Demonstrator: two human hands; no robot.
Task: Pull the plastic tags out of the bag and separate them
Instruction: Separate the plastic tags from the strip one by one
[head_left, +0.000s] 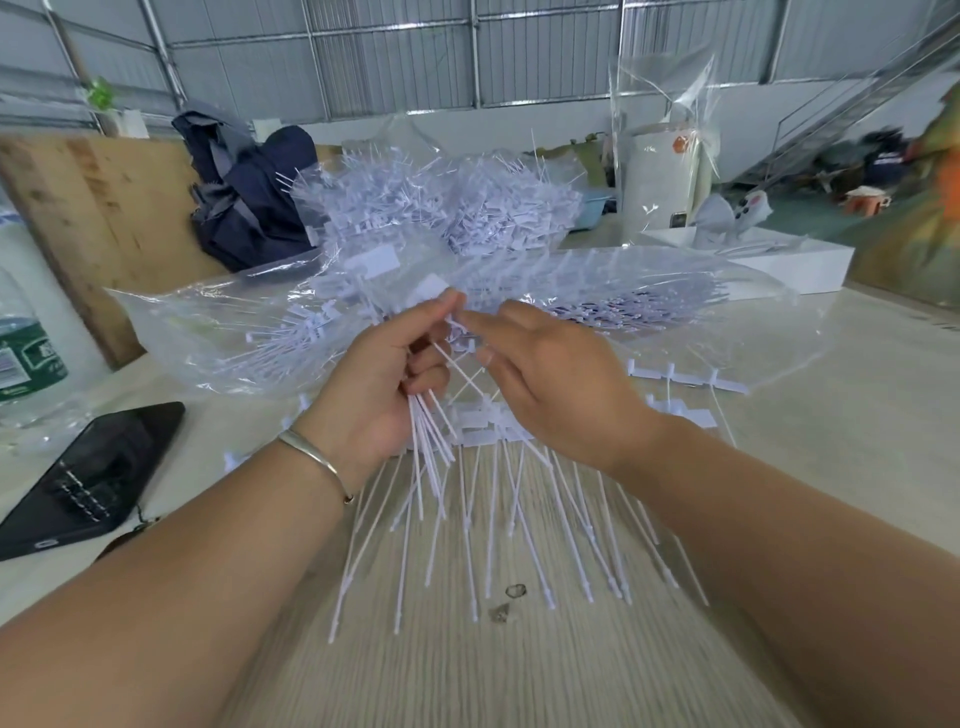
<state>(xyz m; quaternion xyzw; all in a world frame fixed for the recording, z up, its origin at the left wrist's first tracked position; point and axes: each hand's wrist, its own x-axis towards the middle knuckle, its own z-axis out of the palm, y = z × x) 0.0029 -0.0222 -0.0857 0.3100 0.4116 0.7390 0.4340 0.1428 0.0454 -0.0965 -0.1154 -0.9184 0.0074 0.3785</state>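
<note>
At frame centre, the left hand (382, 382) grips a bundle of white plastic tags (428, 436), fingers curled round the stems. The right hand (550, 382) pinches one tag at its fingertips, beside the left thumb. Separated tags (524, 519) lie fanned on the table (467, 665) below. The clear bag (249, 338) lies behind the hands.

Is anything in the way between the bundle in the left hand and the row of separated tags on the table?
Nothing visible. The left hand grips the bundle of tags directly above the laid-out tags on the table. The right hand reaches to the bundle's top, not below it.
</note>
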